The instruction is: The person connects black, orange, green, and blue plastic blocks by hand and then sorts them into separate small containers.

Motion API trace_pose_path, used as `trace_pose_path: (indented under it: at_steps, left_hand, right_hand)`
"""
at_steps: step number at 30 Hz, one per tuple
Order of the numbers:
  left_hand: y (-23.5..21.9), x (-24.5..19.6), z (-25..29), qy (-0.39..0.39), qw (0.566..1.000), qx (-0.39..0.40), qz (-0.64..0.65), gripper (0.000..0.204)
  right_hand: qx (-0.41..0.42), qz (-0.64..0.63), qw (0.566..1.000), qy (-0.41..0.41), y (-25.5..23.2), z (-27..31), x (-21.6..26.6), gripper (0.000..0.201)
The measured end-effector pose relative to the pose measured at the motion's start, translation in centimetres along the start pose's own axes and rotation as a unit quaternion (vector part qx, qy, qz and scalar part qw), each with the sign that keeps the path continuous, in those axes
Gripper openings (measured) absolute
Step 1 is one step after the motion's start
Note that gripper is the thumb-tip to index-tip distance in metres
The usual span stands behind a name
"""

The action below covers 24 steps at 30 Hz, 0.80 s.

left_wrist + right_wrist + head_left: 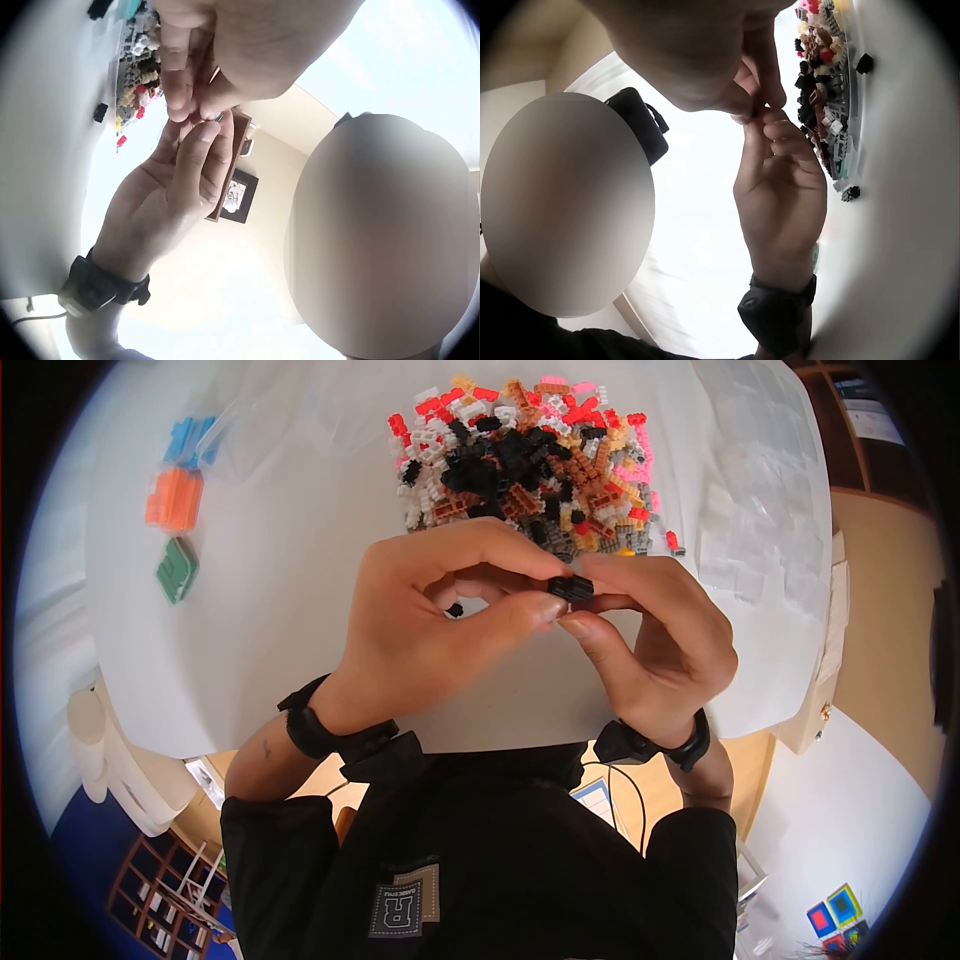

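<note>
Above the near part of the white table, both hands meet at a small black building brick. My left hand pinches it from one side between thumb and forefinger. From the other side, the thumb and fingertips of my right hand grip it as well. A tiny pale bit shows just under the brick, between the two thumbs. Both wrist views show the fingertips pressed together, hiding most of the brick. Just beyond the hands lies a big pile of small bricks, black, white, brown, red, pink and grey.
On the left of the table lie blue bricks, an orange block and a green piece. Clear plastic containers stand on the right. A loose black brick sits apart from the pile.
</note>
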State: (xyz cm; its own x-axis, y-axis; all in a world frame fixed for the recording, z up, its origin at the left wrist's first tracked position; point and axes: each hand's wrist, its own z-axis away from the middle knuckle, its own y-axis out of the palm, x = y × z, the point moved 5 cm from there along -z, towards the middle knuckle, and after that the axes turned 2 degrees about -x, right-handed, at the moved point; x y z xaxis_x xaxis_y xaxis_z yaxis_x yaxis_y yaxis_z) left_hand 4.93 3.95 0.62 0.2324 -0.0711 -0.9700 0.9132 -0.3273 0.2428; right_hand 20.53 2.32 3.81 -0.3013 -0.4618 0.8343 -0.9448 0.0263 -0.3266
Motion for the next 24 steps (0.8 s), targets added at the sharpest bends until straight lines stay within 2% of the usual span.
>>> trace_pose_path:
  at_steps: [1, 5, 7, 14, 17, 24]
  left_hand:
    - [-0.2, 0.4, 0.0, -0.04, 0.998, -0.018, 0.047, 0.021]
    - [-0.3, 0.4, 0.0, -0.09, 0.994, -0.001, 0.068, 0.018]
    - [-0.1, 0.4, -0.1, -0.154, 0.981, 0.023, 0.115, 0.02]
    - [0.0, 0.4, -0.2, -0.16, 0.978, 0.041, 0.125, 0.019]
    - [-0.1, 0.4, -0.2, -0.162, 0.981, 0.036, 0.097, 0.016]
    - [-0.2, 0.5, -0.3, -0.22, 0.96, 0.074, 0.153, 0.017]
  right_hand:
    - [-0.011, -0.029, 0.999, 0.043, 0.1, 0.0, -0.4, 0.031]
    - [-0.003, -0.032, 0.999, 0.034, -0.4, -0.1, -0.7, 0.028]
    - [-0.004, 0.002, 1.0, 0.015, -0.7, 0.0, -0.8, 0.026]
    - [0.003, 0.003, 1.0, 0.021, -0.7, -0.1, -0.6, 0.025]
    - [0.019, -0.032, 0.999, 0.022, -0.7, -0.2, -0.9, 0.025]
    - [0.039, -0.145, 0.986, 0.075, -0.8, -0.2, -1.6, 0.023]
